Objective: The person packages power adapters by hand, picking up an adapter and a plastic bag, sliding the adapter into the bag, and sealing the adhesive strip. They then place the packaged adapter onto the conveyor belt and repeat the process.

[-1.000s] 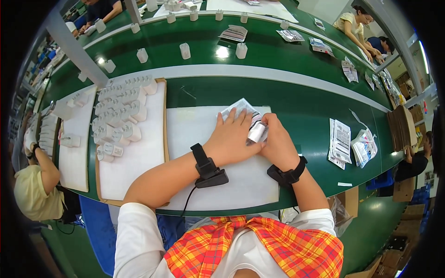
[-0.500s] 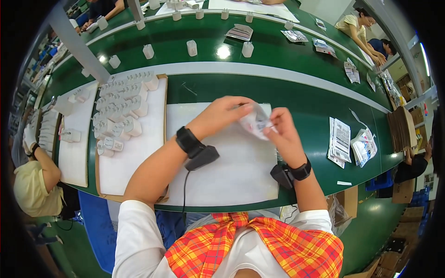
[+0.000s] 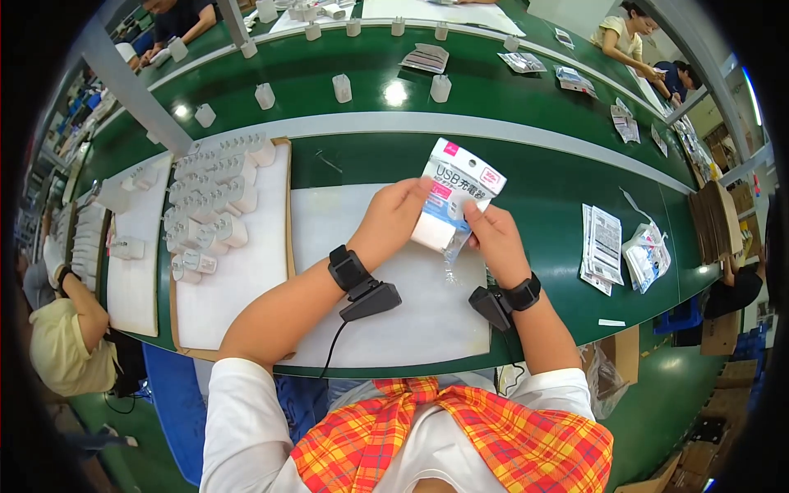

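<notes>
A green workbench is spread across the middle of the frame, edged above by a pale rail. A white sheet is laid on it at the centre. To its left, a white-lined cardboard tray is filled in its upper part with rows of white plug-in power adapters, and its lower part is left bare. Further adapters are stood singly on the green surface in the upper part of the frame.

Just right of centre, above the sheet, a printed hang-hole package in white, blue and pink is held up, tilted, its front in view and clear film trailing from its lower end. Its left edge is pinched by the left hand; its lower right is gripped by the right hand, the thumb pressed on the front.

At the right of the frame, a stack of printed cards is placed beside a pile of printed plastic pouches. Below them a small white strip is seen.
</notes>
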Motion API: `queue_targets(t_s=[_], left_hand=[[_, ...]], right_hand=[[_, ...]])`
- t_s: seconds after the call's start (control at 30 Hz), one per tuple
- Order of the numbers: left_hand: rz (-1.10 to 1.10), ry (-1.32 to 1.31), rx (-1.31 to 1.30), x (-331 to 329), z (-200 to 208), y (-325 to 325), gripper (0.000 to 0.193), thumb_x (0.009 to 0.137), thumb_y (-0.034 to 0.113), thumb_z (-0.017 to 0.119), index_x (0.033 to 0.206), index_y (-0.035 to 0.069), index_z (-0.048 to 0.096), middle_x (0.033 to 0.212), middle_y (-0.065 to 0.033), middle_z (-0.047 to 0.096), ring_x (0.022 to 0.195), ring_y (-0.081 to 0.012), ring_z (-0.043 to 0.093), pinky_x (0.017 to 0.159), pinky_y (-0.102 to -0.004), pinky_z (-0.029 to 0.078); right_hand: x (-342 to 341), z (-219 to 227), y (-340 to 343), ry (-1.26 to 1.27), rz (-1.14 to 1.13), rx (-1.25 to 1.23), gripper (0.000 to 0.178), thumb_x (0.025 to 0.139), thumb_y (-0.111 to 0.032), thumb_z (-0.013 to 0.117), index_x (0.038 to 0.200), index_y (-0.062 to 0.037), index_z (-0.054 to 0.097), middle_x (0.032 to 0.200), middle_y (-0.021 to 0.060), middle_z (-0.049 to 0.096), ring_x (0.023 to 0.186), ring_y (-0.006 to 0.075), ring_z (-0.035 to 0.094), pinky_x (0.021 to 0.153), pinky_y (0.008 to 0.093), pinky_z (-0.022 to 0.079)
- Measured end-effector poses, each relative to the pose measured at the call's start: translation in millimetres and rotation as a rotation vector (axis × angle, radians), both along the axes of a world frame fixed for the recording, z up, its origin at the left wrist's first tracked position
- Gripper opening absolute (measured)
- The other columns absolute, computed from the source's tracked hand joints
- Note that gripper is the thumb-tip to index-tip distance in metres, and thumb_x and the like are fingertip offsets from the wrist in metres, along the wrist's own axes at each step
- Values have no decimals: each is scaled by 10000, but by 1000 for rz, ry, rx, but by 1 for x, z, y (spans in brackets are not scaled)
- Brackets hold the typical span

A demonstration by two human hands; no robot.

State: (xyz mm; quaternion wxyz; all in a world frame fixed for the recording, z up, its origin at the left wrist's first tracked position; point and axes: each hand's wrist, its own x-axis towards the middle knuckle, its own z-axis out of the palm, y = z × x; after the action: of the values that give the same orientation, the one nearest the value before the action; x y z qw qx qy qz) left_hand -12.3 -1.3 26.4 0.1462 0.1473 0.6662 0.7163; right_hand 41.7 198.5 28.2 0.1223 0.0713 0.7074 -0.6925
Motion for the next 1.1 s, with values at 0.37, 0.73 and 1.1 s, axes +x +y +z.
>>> queue_targets(t_s=[0.37, 0.73, 1.1], left_hand=[[-237, 700, -676, -16, -9, -28, 205, 915, 131, 613, 1082, 84, 722, 985, -58, 695, 991, -287, 577, 877, -389, 452], [-312, 780, -762, 2, -9, -17, 258, 835, 70, 670, 1083, 138, 650, 1083, -24, 593, 1046, -275, 539, 924, -421, 398], [-295, 730, -792, 5, -12, -17, 304, 825, 100, 697, 1125, 130, 660, 1119, -27, 584, 1075, -280, 526, 940, -429, 397]], right_hand=[[-18, -4, 37, 1033, 403, 896, 185, 896, -139, 666, 1004, 5, 705, 985, 84, 730, 866, 254, 669, 764, 380, 515], [5, 9, -18, 619, 418, 884, 148, 798, -86, 717, 937, -35, 728, 870, 107, 673, 866, 308, 637, 777, 399, 513], [1, 2, -19, 661, 515, 823, 66, 843, -45, 628, 900, -16, 646, 925, 139, 638, 869, 341, 618, 776, 409, 509]])
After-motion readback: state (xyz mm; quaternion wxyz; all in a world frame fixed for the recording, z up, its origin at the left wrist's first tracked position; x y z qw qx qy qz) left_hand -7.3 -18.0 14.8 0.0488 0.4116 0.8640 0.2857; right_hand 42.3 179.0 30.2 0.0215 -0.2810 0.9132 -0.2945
